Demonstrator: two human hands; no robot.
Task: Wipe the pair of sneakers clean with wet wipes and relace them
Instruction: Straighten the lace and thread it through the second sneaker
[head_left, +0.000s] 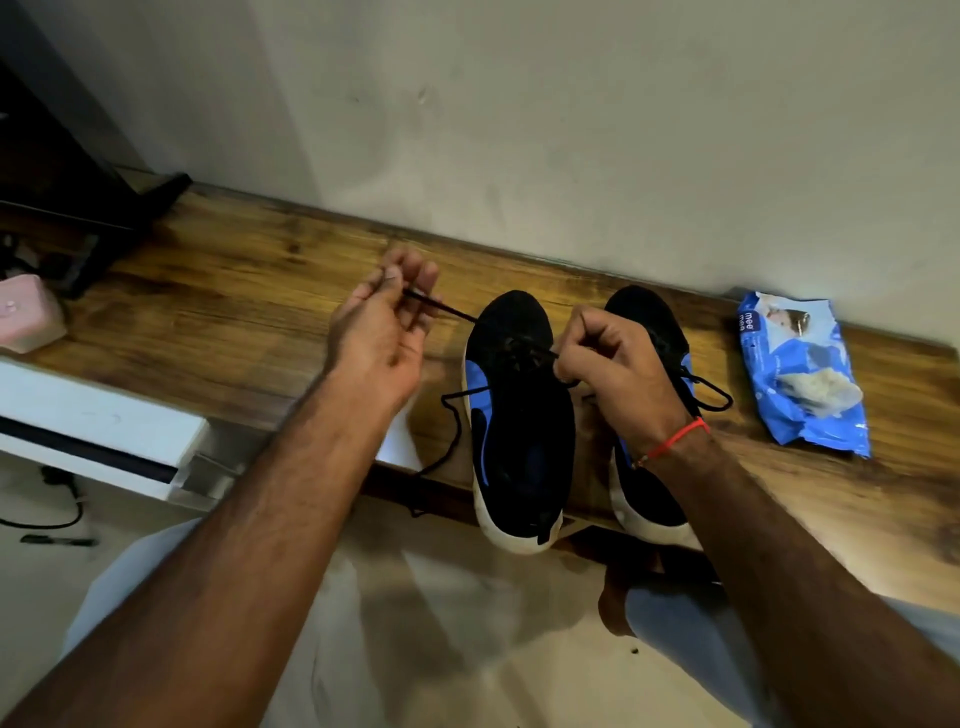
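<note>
Relacing appears under way on the near-left black-and-blue fabric sneaker with a white sole (519, 415), which stands toe-away on the brown wooden table (234, 291). Its thin black lace (451, 415) runs taut from the eyelets toward 10 o'clock, while a slack length trails down over the table edge at 7 o'clock. The second matching black-and-blue sneaker (647, 322) stands just beside it at 3 o'clock, partly hidden by the right forearm; a loop of its own lace shows, so it may already be laced, though that cannot be confirmed. Judging by the uppers, the wiping looks finished, but the soles are too dim to tell. The crumpled blue wet-wipe packet (802, 374) lies near the 2 sneakers at 3 o'clock, a white wipe poking from its opening.

The left hand (382, 332) is raised at 10 o'clock of the shoe, palm up, thumb and fingertips pinching the lace end. The right hand (615, 374) is curled tightly, knuckles up, gripping the lace right at the eyelets. Both forearms reach forward from the bottom edge, a red thread bracelet (675, 441) round the right wrist
</note>
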